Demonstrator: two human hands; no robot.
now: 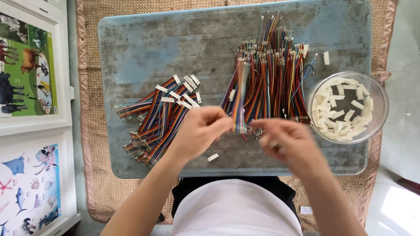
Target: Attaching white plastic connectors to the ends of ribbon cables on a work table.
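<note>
Seen from above, the left hand point(199, 131) pinches the lower end of a flat ribbon of many-coloured wires point(240, 97), its grip narrow, with thumb and forefinger closed on the strip near where it meets the right hand. The ribbon stands up from the fingers toward the far side of the tabletop point(175, 39) and is blurred along its length. The right hand point(284, 142) is just beside the ribbon's lower end; it is smeared by motion, its fingers curl inward, and whether its grip closes on the ribbon or on some small part cannot be told. Behind the ribbon lies a loose heap of bare-ended coloured wire strips point(275, 70), fanned out and reaching toward the far edge. To the left of the hands a second pile of wire strips with white plastic connectors point(159, 116) on their ends lies slanted across the worn blue-grey surface. At the right, near the right hand, a clear round bowl point(379, 94) holds many white connector housings point(339, 111). One stray white housing point(213, 157) lies on the tabletop between the forearms, and another point(326, 58) lies beyond the bowl. A woven mat point(89, 144) shows under the tabletop.
</note>
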